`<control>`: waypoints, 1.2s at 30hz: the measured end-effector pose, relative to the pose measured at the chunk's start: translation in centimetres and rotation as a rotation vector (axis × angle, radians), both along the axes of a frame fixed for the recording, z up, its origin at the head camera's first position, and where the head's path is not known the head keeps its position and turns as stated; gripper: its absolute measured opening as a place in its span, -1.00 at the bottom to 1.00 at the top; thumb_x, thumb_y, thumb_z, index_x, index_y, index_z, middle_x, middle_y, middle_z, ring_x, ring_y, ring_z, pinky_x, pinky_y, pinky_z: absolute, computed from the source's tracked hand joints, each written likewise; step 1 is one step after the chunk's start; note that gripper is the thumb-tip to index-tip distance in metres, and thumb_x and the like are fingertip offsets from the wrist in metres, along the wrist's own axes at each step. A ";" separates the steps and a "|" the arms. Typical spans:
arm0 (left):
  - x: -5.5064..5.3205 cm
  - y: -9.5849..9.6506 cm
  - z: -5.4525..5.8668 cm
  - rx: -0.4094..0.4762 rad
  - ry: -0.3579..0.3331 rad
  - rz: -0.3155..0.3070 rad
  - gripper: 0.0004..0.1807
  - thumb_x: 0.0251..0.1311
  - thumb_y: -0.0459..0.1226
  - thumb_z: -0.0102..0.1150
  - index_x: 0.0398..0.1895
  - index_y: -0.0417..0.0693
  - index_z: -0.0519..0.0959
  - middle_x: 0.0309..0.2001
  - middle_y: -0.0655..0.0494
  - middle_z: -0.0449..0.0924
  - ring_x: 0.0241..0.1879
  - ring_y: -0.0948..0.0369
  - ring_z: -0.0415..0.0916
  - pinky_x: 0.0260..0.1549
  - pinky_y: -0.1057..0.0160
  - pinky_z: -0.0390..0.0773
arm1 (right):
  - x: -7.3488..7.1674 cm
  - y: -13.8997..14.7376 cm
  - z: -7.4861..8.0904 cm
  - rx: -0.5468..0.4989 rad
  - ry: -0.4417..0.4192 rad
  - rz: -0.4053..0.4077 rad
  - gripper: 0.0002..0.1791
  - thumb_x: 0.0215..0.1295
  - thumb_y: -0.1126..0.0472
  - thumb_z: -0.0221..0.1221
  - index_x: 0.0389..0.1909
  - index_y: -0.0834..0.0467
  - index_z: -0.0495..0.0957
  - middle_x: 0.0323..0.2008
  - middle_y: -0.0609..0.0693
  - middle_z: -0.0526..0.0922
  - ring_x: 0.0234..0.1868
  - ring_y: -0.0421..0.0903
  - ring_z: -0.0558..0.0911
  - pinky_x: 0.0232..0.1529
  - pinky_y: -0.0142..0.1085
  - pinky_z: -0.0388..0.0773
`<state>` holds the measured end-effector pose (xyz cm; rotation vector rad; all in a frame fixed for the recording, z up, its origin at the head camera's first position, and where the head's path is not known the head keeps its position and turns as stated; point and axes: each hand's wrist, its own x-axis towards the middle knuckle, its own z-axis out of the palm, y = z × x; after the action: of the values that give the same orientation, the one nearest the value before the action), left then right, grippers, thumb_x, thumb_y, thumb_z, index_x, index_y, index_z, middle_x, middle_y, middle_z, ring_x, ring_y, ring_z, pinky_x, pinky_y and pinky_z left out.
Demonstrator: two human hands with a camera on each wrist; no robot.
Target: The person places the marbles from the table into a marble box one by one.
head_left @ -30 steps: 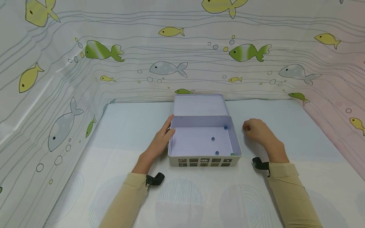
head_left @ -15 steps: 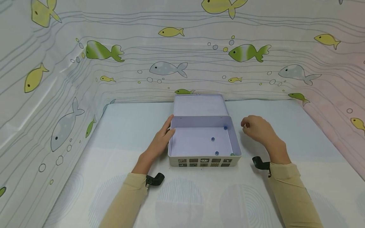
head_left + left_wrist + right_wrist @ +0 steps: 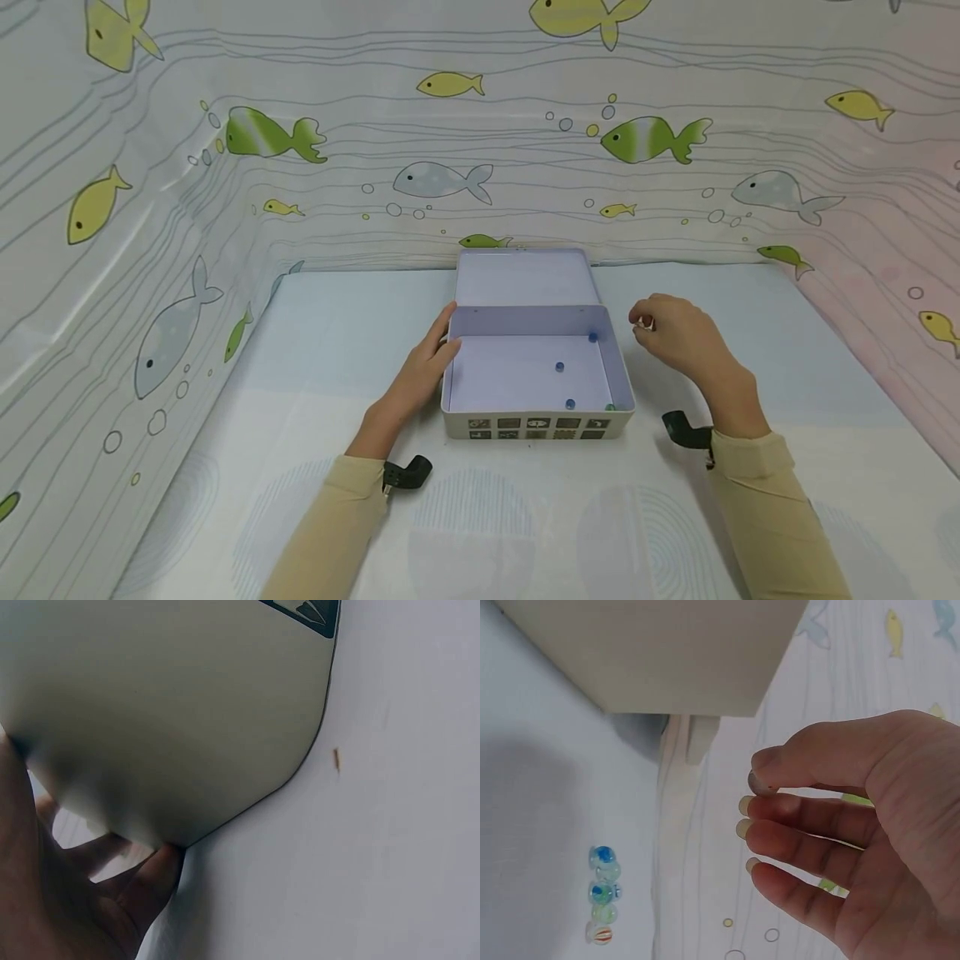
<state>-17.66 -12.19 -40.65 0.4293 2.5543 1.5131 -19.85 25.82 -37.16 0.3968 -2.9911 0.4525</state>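
Note:
An open metal box (image 3: 538,425) with a pale lilac inside and a row of small pictures on its front stands mid-table. Several marbles lie in it, among them a blue marble (image 3: 559,367) near the middle and a green marble (image 3: 611,407) in the front right corner. My left hand (image 3: 415,379) holds the box's left wall, thumb at the rim and fingers outside. Off the box's right side, my right hand (image 3: 686,337) pinches a clear marble (image 3: 759,784) between thumb and fingertips, above the table. My right hand hides the table behind it in the head view.
Several glass marbles (image 3: 602,892) sit in a row on the table in the right wrist view. The hinged lid (image 3: 527,277) leans back behind the box. A fish-patterned curtain (image 3: 517,125) closes off the back and sides.
My right hand has risen and shifted slightly left toward the box, with the marble between its fingertips. My left hand and the box have stayed in place.

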 end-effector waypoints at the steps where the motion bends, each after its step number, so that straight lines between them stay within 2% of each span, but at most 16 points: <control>1: 0.0 0.0 0.0 -0.001 0.000 -0.001 -0.33 0.55 -0.09 -0.27 0.62 0.28 -0.20 0.62 0.10 -0.11 0.58 -0.02 -0.04 0.47 -0.18 0.14 | 0.1 -0.1 0.1 -0.002 0.009 0.003 -0.82 0.27 0.30 0.16 -0.16 0.19 0.67 -0.29 0.08 0.65 -0.30 0.02 0.57 -0.38 -0.13 0.51; 3: -0.3 -0.1 -0.4 -0.003 0.000 0.000 -0.33 0.55 -0.09 -0.26 0.62 0.28 -0.20 0.62 0.10 -0.11 0.58 -0.02 -0.04 0.47 -0.17 0.14 | 0.3 -0.4 0.3 -0.003 0.028 0.010 -0.82 0.27 0.30 0.17 -0.17 0.18 0.67 -0.30 0.06 0.64 -0.30 0.01 0.56 -0.37 -0.13 0.50; 6: -1.1 -0.3 -1.7 0.001 0.004 0.000 -0.32 0.55 -0.08 -0.26 0.62 0.27 -0.20 0.62 0.13 -0.12 0.59 -0.01 -0.06 0.47 -0.18 0.13 | 0.4 -0.8 0.4 -0.006 0.055 0.022 -0.83 0.26 0.31 0.17 -0.18 0.18 0.67 -0.31 0.05 0.63 -0.29 0.00 0.56 -0.35 -0.13 0.51; 9: -2.0 -0.6 -3.3 0.008 0.012 0.006 -0.33 0.54 -0.02 -0.26 0.61 0.38 -0.21 0.61 0.21 -0.13 0.59 0.02 -0.07 0.47 -0.20 0.12 | 0.6 -1.2 0.5 -0.015 0.070 0.031 -0.84 0.26 0.32 0.18 -0.17 0.18 0.67 -0.30 0.05 0.63 -0.28 0.00 0.56 -0.32 -0.13 0.52; 13: -2.4 -0.8 -4.2 0.019 0.033 0.012 -0.35 0.53 0.07 -0.27 0.56 0.59 -0.22 0.60 0.32 -0.11 0.59 0.07 -0.06 0.47 -0.19 0.12 | 0.9 -2.0 0.6 -0.021 0.085 0.044 -0.83 0.26 0.32 0.21 -0.16 0.18 0.68 -0.28 0.03 0.64 -0.26 -0.01 0.57 -0.29 -0.12 0.54; 17: -2.3 -0.8 -4.2 0.032 0.043 0.012 -0.35 0.50 0.10 -0.25 0.56 0.61 -0.19 0.60 0.32 -0.08 0.58 0.07 -0.02 0.44 -0.20 0.17 | 1.1 -2.7 0.6 -0.029 0.098 0.076 -0.82 0.25 0.33 0.21 -0.16 0.19 0.69 -0.27 0.02 0.65 -0.24 -0.02 0.58 -0.25 -0.14 0.55; 23: -2.3 -0.7 -4.2 0.032 0.043 0.015 -0.32 0.49 0.11 -0.24 0.59 0.51 -0.17 0.60 0.28 -0.05 0.57 0.05 0.00 0.42 -0.21 0.21 | 1.4 -3.6 0.7 -0.055 0.103 0.110 -0.84 0.25 0.35 0.20 -0.18 0.17 0.68 -0.28 -0.02 0.64 -0.24 -0.03 0.57 -0.23 -0.18 0.53; 30: -2.3 -0.8 -4.2 0.042 0.031 0.007 -0.36 0.51 0.08 -0.26 0.54 0.65 -0.19 0.61 0.23 -0.08 0.58 0.05 -0.03 0.43 -0.21 0.20 | 1.4 -4.7 0.5 -0.059 0.083 0.142 -0.83 0.27 0.33 0.21 -0.16 0.18 0.69 -0.29 -0.03 0.63 -0.27 -0.06 0.54 -0.24 -0.20 0.52; 33: -2.4 -0.8 -4.1 0.035 0.023 0.005 -0.36 0.53 0.04 -0.26 0.56 0.59 -0.20 0.62 0.17 -0.10 0.59 0.03 -0.06 0.45 -0.21 0.16 | 1.3 -5.1 0.1 -0.044 0.081 0.151 -0.84 0.26 0.33 0.22 -0.16 0.18 0.69 -0.28 -0.02 0.63 -0.27 -0.08 0.53 -0.24 -0.21 0.52; 36: -2.0 -0.6 -3.3 0.030 0.003 -0.002 -0.34 0.54 -0.03 -0.25 0.59 0.45 -0.21 0.62 0.09 -0.11 0.59 -0.01 -0.06 0.44 -0.20 0.17 | 1.2 -5.6 -0.3 -0.042 0.078 0.163 -0.84 0.26 0.34 0.23 -0.17 0.18 0.69 -0.26 -0.02 0.64 -0.26 -0.09 0.55 -0.24 -0.20 0.54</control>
<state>-19.71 -12.77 -43.94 0.4375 2.5358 1.5527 -18.63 20.23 -37.46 0.6425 -2.8807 0.5007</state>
